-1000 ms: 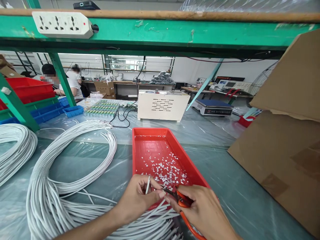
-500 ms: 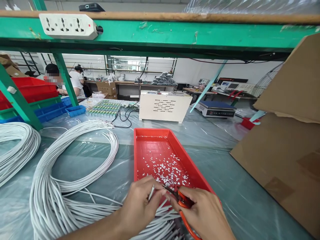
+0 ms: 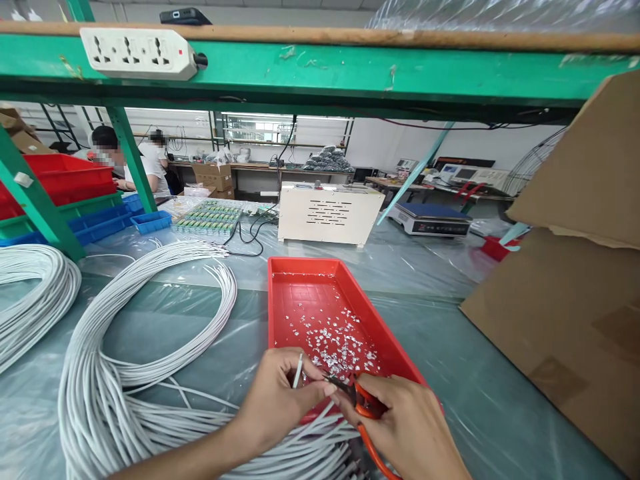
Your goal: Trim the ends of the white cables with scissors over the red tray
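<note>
Over the near end of a red tray (image 3: 295, 300), my left hand (image 3: 285, 397) pinches a white cable (image 3: 299, 371), whose short length sticks up between the fingers. My right hand (image 3: 407, 417) is closed round orange-handled scissors (image 3: 369, 407). Their dark blades point left and meet the left fingertips; whether they touch the cable is hidden. Small silvery and white scraps (image 3: 340, 343) lie scattered on the tray floor. Beneath my hands, a large coiled bundle of white cables (image 3: 100, 373) spreads its loose ends towards the tray's near edge.
Another cable coil (image 3: 35, 293) lies at the far left. Behind the tray stand a cream metal box (image 3: 327, 213), a digital scale (image 3: 433, 219) and a board of green parts (image 3: 207, 219). A cardboard box (image 3: 565, 320) rises at right. A green shelf beam (image 3: 320, 67) crosses overhead. Two people sit beyond.
My left hand has turned slightly and shifted a little left, so the cable piece in its fingers stands more upright. The scissors and right hand stay nearly in place.
</note>
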Motion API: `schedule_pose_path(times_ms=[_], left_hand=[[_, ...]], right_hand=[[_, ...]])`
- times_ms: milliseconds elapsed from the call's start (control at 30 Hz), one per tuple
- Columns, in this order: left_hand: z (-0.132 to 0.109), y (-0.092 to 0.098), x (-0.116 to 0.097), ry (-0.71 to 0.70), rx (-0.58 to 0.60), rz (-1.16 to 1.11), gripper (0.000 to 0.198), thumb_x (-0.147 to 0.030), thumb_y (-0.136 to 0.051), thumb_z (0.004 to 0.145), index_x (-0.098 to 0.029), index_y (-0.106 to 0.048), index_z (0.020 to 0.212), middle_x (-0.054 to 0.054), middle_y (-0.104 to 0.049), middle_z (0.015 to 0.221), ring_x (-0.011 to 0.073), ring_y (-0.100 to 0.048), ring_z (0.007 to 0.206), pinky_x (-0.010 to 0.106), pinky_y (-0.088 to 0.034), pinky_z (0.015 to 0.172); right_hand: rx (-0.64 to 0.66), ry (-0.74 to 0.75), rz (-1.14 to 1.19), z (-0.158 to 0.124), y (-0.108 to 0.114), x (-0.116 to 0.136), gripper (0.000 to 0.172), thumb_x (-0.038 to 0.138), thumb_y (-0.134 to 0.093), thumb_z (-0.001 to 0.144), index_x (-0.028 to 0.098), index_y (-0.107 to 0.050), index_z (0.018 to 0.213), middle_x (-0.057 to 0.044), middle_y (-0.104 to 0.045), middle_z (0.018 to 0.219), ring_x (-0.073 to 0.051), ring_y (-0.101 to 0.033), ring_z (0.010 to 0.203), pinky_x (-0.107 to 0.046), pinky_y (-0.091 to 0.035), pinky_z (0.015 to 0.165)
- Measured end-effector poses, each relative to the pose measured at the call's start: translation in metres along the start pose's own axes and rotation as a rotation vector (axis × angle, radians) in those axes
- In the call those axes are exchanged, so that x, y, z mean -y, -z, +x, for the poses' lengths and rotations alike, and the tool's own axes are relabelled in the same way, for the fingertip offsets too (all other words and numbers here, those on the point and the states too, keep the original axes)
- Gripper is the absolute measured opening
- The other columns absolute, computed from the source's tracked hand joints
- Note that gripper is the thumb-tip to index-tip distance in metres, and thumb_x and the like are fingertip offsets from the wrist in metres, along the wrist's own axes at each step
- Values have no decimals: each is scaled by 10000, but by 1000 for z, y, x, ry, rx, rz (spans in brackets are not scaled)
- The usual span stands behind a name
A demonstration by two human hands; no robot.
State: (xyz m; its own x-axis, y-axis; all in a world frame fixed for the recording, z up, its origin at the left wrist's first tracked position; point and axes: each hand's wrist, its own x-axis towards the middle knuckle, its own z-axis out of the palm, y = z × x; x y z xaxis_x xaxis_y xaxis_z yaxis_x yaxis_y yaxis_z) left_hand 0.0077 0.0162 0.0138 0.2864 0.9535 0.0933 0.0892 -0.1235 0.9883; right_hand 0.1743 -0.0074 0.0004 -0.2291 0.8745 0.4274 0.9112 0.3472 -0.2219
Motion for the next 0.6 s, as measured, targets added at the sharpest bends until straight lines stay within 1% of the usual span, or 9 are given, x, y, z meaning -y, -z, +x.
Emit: schedule_pose_path(times_ms=[67, 133, 233, 300, 400, 467, 533, 600], left_hand=[[-3, -2, 1, -43, -48, 81, 145, -141, -628, 667, -113, -579, 534, -9, -531, 536, 90, -432, 511, 191, -317, 492], [-6, -2, 3, -115, -82, 173, 145, -123, -606, 682, -123, -575, 540, -11, -527, 550, 91, -442, 519, 190, -316, 496], [-8, -2, 4, -184, -91, 230, 152, -90, -568, 700, -133, -579, 554, -9, -549, 579, 93, -465, 544, 190, -332, 525], [-6, -2, 4, -139, -90, 174, 146, -96, -577, 691, -133, -578, 549, -11, -549, 578, 93, -465, 545, 190, -337, 528], [-1, -3, 4, 24, -59, -46, 97, -155, -630, 654, -127, -586, 573, -16, -539, 560, 94, -454, 530, 195, -345, 514], [2, -3, 4, 102, -27, -182, 112, -202, -663, 632, -120, -594, 599, -14, -547, 560, 96, -455, 532, 203, -354, 521], [3, -2, 4, 128, -16, -242, 151, -236, -688, 612, -116, -597, 598, -15, -549, 554, 92, -447, 526, 204, -349, 518], [3, -2, 4, 132, -16, -244, 169, -238, -705, 592, -113, -592, 579, -19, -543, 539, 83, -429, 509, 199, -335, 503]], right_hand=[[16, 8, 22, -1, 0, 0, 426, 465, -482, 777, 194, -372, 469, 44, -451, 400, -93, -373, 381, -221, -191, 438], [30, -2, 47, -1, -1, 2, 425, 460, -482, 779, 193, -370, 468, 43, -449, 402, -91, -379, 380, -223, -193, 433], [48, -45, 81, -2, -3, 6, 422, 460, -463, 787, 192, -372, 474, 44, -441, 409, -89, -381, 382, -221, -196, 427], [47, -85, 68, -2, -4, 7, 414, 476, -468, 775, 195, -377, 485, 46, -436, 412, -93, -382, 384, -219, -196, 426], [59, -92, 22, 1, -1, 6, 397, 497, -535, 708, 203, -369, 500, 53, -425, 410, -98, -374, 381, -211, -194, 412], [85, -72, 26, 3, 1, 2, 373, 477, -580, 666, 204, -376, 514, 55, -440, 427, -100, -388, 396, -199, -214, 410], [115, -73, 79, 4, 3, -3, 345, 451, -602, 648, 201, -397, 526, 54, -450, 453, -102, -404, 422, -191, -246, 417], [119, -113, 209, 4, 3, -6, 319, 424, -590, 670, 195, -416, 531, 47, -447, 481, -106, -414, 456, -188, -285, 428]])
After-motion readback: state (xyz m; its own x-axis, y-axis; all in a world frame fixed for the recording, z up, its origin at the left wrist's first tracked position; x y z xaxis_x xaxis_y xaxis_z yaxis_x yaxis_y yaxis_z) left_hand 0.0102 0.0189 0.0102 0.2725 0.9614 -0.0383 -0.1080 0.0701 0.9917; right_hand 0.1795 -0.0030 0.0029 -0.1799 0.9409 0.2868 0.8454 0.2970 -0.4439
